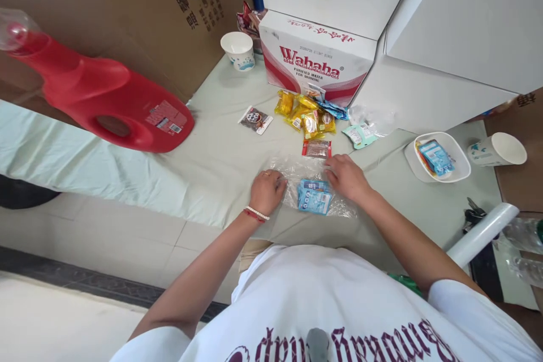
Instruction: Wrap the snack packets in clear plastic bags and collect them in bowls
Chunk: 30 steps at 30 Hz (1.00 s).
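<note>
A crinkled sheet of clear plastic film [292, 172] lies on the cloth near the table's front edge. Several blue packets [314, 199] are stacked on top of it. My left hand [266, 192] is curled closed on the film's left edge, a beaded bracelet at its wrist. At the opposite side, my right hand [345, 176] pinches the film's right edge with bent fingers. Just beyond the film is a red-edged brown snack packet [317, 149], touched by neither hand.
Yellow snack packets [311, 123] and a mint-green packet [360, 134] lie before a Wahaha box [316, 59]. A dark packet [255, 120], red detergent bottle [110, 99] and paper cup [238, 51] stand left. Rightward are a white bowl [458, 172], another cup [496, 150] and a pale roll [483, 235].
</note>
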Tool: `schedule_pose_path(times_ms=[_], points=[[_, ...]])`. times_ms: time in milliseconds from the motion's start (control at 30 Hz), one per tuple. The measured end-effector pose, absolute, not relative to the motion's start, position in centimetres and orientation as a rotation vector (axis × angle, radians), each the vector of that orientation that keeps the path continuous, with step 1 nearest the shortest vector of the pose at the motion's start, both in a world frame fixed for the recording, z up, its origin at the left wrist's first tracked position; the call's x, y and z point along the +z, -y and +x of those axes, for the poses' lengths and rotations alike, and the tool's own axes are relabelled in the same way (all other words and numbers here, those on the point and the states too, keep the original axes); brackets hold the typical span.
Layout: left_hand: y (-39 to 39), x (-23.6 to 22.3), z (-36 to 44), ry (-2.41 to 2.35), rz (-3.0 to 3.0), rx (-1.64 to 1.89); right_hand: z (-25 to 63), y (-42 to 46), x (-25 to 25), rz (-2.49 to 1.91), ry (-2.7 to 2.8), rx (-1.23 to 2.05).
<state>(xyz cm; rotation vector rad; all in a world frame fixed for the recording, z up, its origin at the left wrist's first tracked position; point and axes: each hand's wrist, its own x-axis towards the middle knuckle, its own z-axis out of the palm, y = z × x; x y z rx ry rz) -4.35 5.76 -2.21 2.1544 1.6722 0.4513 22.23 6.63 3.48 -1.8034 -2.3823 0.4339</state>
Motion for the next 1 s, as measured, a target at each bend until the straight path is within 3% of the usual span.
schedule_pose_path(times_ms=[200, 367, 500, 700, 1000], points=[[-5.4, -3.1, -3.7, -1.886, 2.101, 0.616, 16.9, -10.5, 2.1, -1.959, 2.46, 0.574], [-6.6, -2.8, -3.8, -1.886, 1.91, 0.511, 17.7, -10.9, 3.2, -1.915, 2.424, 0.671], [-7.0, -2.1, -3.6, -1.872, 1.861, 0.38, 18.4, -8.1, 5.2, -1.592, 2.627, 0.546], [-5.8, -2.3, -3.6, -1.845, 1.902, 0.579, 17.8, -2.4, 4.2, -1.307, 2.995, 0.554], [-3.9, 0.1, -6.9, -1.556, 1.622, 0.786, 18.4, 1.0, 0.1, -1.408, 2.705, 0.57]])
